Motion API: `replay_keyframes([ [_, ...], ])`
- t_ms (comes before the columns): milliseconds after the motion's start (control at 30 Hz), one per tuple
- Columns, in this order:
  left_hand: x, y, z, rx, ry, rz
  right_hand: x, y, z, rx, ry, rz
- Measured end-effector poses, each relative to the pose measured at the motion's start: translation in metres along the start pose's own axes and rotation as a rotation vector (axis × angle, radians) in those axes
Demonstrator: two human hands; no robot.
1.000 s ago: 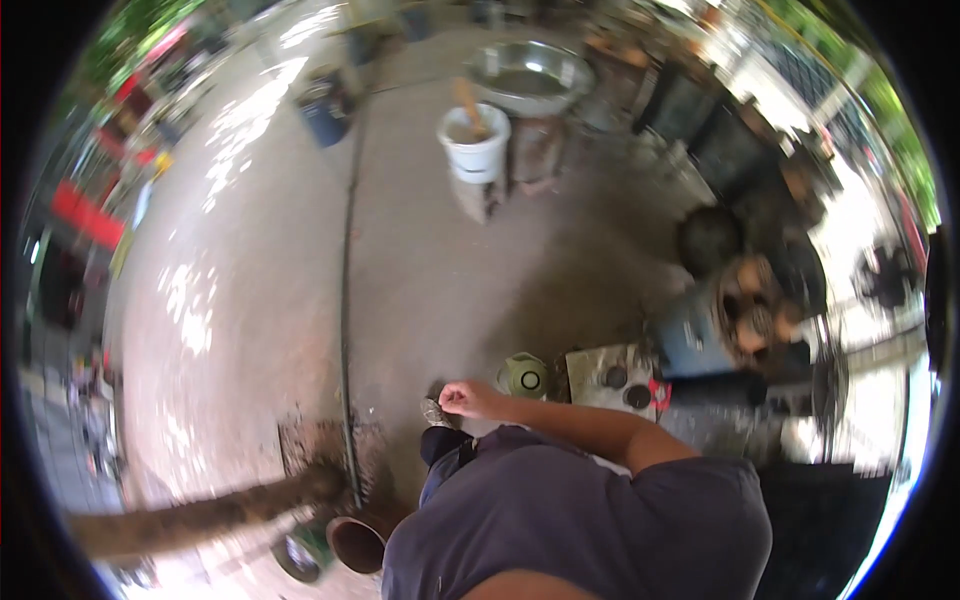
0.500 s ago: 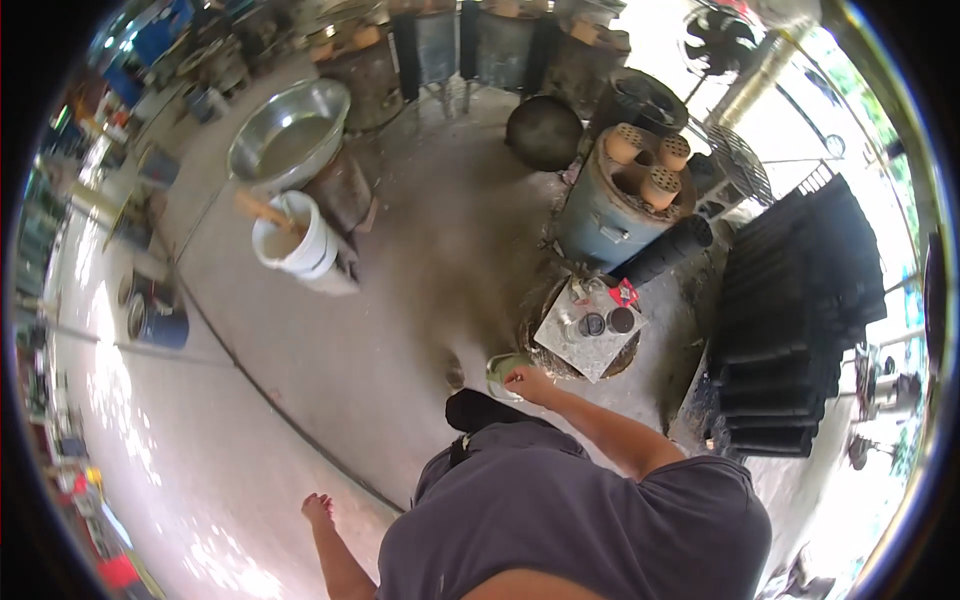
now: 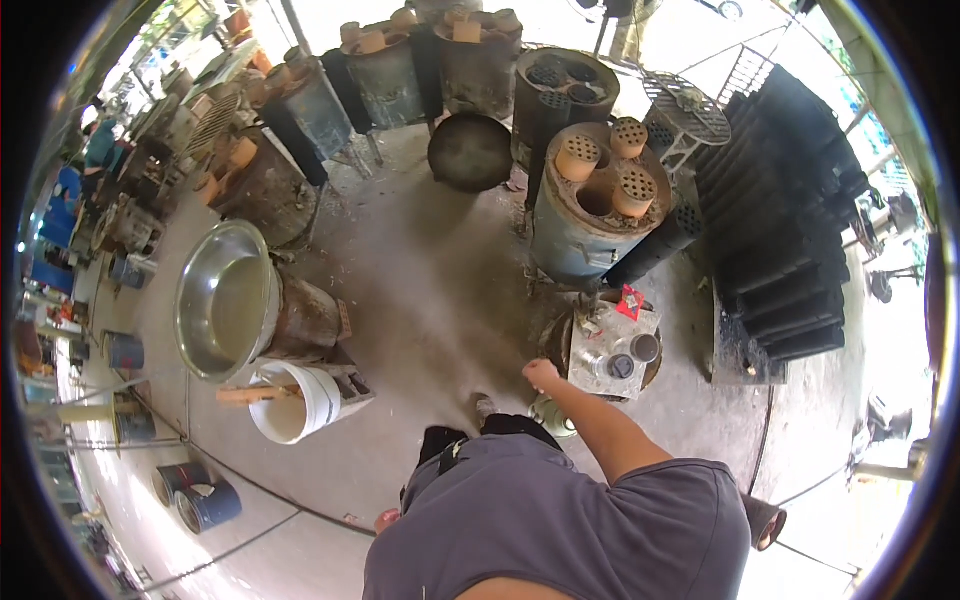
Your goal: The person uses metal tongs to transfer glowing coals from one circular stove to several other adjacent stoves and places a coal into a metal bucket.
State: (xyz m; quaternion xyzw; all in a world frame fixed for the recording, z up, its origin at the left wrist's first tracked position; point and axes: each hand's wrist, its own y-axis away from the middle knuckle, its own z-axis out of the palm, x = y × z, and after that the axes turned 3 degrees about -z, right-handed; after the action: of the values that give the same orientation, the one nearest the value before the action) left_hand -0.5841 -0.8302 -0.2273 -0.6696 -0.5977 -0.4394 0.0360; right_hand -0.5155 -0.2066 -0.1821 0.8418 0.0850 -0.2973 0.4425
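Note:
My right hand (image 3: 541,375) is in front of me, fingers curled. Whether anything is inside it cannot be made out. It hovers just left of a small pale board (image 3: 597,368), on which sit a dark-lidded jar (image 3: 621,367), a second dark round jar or lid (image 3: 645,348) and a red packet (image 3: 630,302). Below my right forearm, a greenish round object (image 3: 553,415) is partly hidden. Low at my left side, my left hand (image 3: 386,520) shows only in part beside my shirt, its fingers unclear.
Ahead right stands a drum stove (image 3: 575,245) topped with perforated orange cylinders (image 3: 634,190). A black wok (image 3: 470,152) lies beyond. Long black cylinders (image 3: 770,220) are stacked at right. Leftward are a large metal basin (image 3: 225,300) and a white bucket (image 3: 283,415) with a wooden piece across it.
My view has swung leftward and forward. My right hand has moved from over the greenish round object to beside the board. My left hand has come in close to my side.

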Motion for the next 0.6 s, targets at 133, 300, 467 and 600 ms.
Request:
replay_keyframes([
  [133,0.051,-0.099,-0.067,-0.236,-0.111,-0.084,-0.032,-0.062,0.003,0.335,0.015,0.003],
  [300,0.12,-0.233,-0.121,-0.522,-0.519,0.162,-0.109,-0.076,0.006,0.367,-0.124,0.184],
  [467,0.321,-0.345,-0.157,-0.346,0.266,-0.553,-0.131,-0.119,0.02,0.442,-0.079,0.365],
  [600,0.413,-0.4,-0.155,-0.384,0.287,-0.513,-0.173,-0.171,0.006,0.384,-0.076,0.358],
])
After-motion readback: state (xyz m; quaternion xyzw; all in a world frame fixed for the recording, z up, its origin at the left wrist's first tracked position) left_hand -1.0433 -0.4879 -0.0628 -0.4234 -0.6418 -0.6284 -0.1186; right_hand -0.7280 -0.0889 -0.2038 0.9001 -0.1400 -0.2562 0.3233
